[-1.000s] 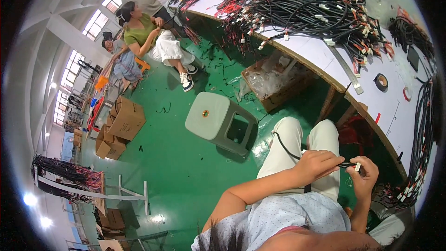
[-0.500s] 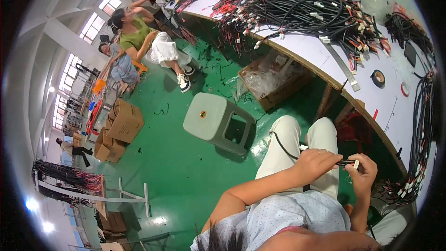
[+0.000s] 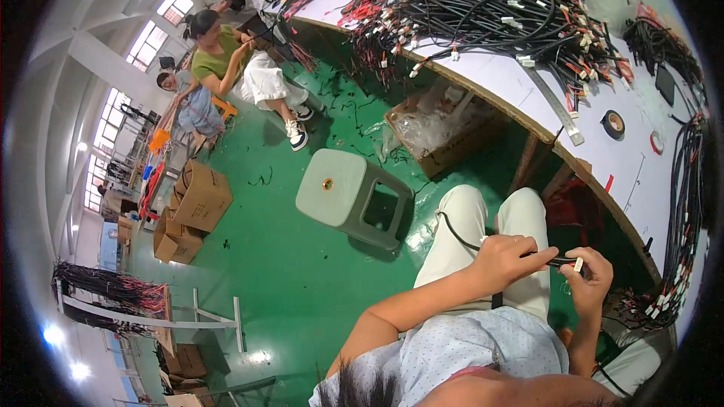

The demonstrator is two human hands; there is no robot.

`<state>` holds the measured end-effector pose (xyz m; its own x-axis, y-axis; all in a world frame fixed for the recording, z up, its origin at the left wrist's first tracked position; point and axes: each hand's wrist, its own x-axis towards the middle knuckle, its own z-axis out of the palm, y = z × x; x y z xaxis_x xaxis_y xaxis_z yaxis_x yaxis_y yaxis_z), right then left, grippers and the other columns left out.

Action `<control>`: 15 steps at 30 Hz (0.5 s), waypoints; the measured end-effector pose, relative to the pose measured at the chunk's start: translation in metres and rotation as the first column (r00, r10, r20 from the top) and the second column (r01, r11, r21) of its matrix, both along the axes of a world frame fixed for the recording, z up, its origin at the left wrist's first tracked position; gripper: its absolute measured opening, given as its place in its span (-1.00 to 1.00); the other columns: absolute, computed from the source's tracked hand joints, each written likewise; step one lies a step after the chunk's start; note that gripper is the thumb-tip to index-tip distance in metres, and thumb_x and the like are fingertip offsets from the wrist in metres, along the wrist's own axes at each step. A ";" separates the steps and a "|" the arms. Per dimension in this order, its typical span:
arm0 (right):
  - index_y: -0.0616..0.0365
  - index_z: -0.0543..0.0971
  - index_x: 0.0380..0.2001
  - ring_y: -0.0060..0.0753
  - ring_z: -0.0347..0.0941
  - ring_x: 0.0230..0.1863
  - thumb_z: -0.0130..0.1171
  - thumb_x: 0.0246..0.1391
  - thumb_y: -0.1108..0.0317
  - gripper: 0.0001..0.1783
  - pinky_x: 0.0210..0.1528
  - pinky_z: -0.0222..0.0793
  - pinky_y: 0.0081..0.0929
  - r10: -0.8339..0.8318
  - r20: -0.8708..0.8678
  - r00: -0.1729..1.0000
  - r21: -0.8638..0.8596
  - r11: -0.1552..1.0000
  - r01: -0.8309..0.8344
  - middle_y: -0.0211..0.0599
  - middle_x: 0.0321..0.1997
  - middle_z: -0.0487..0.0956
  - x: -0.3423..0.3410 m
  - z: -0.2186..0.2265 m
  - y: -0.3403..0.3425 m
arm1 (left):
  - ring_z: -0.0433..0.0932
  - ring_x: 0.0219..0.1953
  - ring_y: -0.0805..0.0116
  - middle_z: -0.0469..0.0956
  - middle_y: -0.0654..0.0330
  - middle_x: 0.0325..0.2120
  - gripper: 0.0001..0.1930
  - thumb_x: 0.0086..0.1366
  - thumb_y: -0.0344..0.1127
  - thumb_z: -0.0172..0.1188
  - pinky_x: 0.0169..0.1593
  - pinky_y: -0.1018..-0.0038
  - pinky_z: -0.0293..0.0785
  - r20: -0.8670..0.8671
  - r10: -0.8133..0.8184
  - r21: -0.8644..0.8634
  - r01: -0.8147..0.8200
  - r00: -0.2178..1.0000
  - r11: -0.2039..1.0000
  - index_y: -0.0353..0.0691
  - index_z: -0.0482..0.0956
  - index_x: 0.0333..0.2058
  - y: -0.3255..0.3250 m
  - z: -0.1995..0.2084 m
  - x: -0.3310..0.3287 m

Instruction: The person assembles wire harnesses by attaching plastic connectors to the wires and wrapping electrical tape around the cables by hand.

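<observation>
Over my lap, my left hand (image 3: 513,260) is closed round a black cable (image 3: 461,238), which trails away across my left thigh. Thumb and index finger of that hand point along the cable toward the right. My right hand (image 3: 590,280) pinches the cable's other end, where a small white connector (image 3: 578,264) shows between the fingertips. A short stretch of black cable spans the gap between both hands. Part of the cable is hidden inside my left fist.
A worktable (image 3: 603,169) curves along the right, bearing heaped black cables (image 3: 483,22), a steel ruler (image 3: 554,105) and black tape (image 3: 613,125). Ahead stand a grey-green stool (image 3: 332,188) and a cardboard box (image 3: 445,136) of plastic bags. Several co-workers are at the far left.
My left hand's fingers have shifted slightly on the cable, the index finger now stretched straighter. My right hand stays put. Across the room, the seated person's hand has come down from the head.
</observation>
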<state>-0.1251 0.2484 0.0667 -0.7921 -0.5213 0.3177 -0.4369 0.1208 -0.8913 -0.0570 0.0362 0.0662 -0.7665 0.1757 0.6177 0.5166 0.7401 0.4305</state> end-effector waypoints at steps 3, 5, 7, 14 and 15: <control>0.31 0.55 -0.39 -0.46 0.41 -0.46 0.33 -0.23 0.53 -0.76 -0.38 0.29 -0.57 -0.025 0.128 0.991 -0.107 0.994 0.039 -0.25 -0.46 0.53 0.003 0.001 -0.004 | 0.46 -0.60 0.30 0.41 0.25 -0.60 -0.67 0.06 -0.28 0.28 -0.55 0.40 0.38 -0.041 -0.032 0.083 0.035 0.999 0.996 -0.17 0.57 -0.15 0.002 -0.001 -0.001; 0.31 0.55 -0.39 -0.46 0.40 -0.47 0.33 -0.23 0.53 -0.76 -0.38 0.29 -0.56 -0.057 0.131 0.990 -0.052 0.997 0.064 -0.25 -0.46 0.52 0.003 0.004 -0.007 | 0.46 -0.60 0.28 0.42 0.24 -0.60 -0.67 0.07 -0.30 0.28 -0.54 0.39 0.38 -0.018 -0.032 0.136 0.035 0.999 0.990 -0.19 0.57 -0.15 0.004 -0.003 -0.002; 0.30 0.56 -0.39 -0.40 0.44 -0.48 0.34 -0.23 0.50 -0.75 -0.39 0.33 -0.51 -0.011 0.097 0.995 -0.119 0.993 0.022 -0.22 -0.48 0.53 0.001 0.008 -0.009 | 0.46 -0.60 0.27 0.42 0.22 -0.60 -0.68 0.08 -0.31 0.27 -0.54 0.38 0.38 -0.001 -0.066 0.217 0.064 0.998 0.974 -0.22 0.57 -0.15 0.007 -0.004 -0.001; 0.25 0.59 -0.41 -0.30 0.50 -0.44 0.38 -0.24 0.48 -0.76 -0.37 0.38 -0.47 -0.004 -0.050 0.999 0.083 0.996 0.008 -0.20 -0.44 0.58 -0.003 0.016 -0.009 | 0.50 -0.54 0.17 0.51 0.11 -0.53 -0.69 0.06 -0.43 0.30 -0.50 0.35 0.40 0.099 -0.067 0.134 0.054 0.993 0.990 -0.25 0.56 -0.17 0.003 -0.010 -0.001; 0.25 0.59 -0.40 -0.33 0.50 -0.44 0.37 -0.21 0.47 -0.77 -0.38 0.37 -0.49 0.012 -0.010 1.000 0.068 0.998 -0.011 -0.22 -0.44 0.58 -0.003 0.016 -0.008 | 0.50 -0.53 0.16 0.52 0.11 -0.52 -0.70 0.04 -0.45 0.31 -0.49 0.35 0.40 0.113 -0.061 0.143 0.044 0.992 0.989 -0.25 0.56 -0.19 0.004 -0.010 0.000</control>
<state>-0.1277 0.2403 0.0822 -0.7828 -0.5508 0.2896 -0.4480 0.1759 -0.8765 -0.0572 0.0404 0.0566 -0.8269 0.1360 0.5456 0.4932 0.6414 0.5877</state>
